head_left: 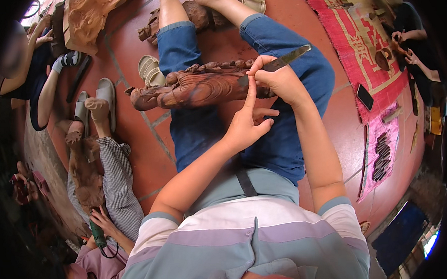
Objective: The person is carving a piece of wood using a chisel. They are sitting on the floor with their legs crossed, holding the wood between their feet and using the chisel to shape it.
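Note:
Across my lap lies a reddish-brown carved wooden figure (200,90), with curved fold lines and a knobbly far edge. My right hand (282,82) is closed in a pinch around a flat, dark metal carving blade (288,57). One end of the blade sticks out beyond the knuckles to the upper right; its other end points down at the figure's right part. My left hand (250,119) is at the near side of the figure, index finger stretched to the blade's lower end beside the right fingertips. Its thumb and another finger stand apart.
Another carved wood piece (196,16) lies beyond, near my feet. To the right are a red patterned mat (354,50), a phone (365,97) and a pink cloth with several dark tools (382,156). At left, a person holds a green power tool (98,235); other people sit around.

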